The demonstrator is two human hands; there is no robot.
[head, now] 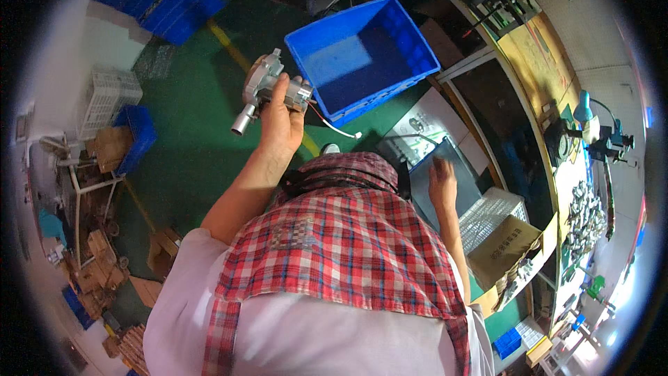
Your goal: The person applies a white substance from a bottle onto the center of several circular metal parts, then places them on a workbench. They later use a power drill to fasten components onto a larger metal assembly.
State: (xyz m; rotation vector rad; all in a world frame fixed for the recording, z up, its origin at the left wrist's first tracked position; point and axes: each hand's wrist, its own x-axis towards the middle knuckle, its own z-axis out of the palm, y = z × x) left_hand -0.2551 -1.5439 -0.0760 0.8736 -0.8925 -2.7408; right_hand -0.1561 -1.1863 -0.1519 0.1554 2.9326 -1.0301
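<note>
My left hand holds a metal blower-like motor unit, its round housing and short outlet tube facing left. A thin cable with a white plug hangs from the unit's right end. Just right of it stands a blue plastic crate, with no items visible inside. My right hand is at my right side, above a dark flat panel; it is blurred, and I cannot tell how its fingers are set.
On the right runs a long workbench with a blue lamp and a pile of small metal parts. Below it are a white basket and an open cardboard box. Blue crates are stacked at upper left; a metal-framed stand is at left.
</note>
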